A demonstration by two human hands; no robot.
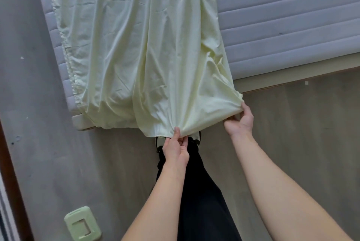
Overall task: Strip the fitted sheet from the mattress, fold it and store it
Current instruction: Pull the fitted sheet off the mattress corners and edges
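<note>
A pale yellow fitted sheet (140, 50) lies in a long folded strip over the left part of a grey quilted mattress (282, 16), and its near end hangs past the mattress edge. My left hand (176, 148) pinches the sheet's bunched lower edge near the middle. My right hand (240, 122) grips the sheet's near right corner, pulled out to the side. The gathered elastic hem runs along the sheet's left side.
The mattress sits on a low bed base (292, 77) with a wooden edge. Grey wood-look floor (302, 143) surrounds it. A pale green slipper (82, 224) lies on the floor at lower left. My dark trouser leg (200, 192) is below the hands.
</note>
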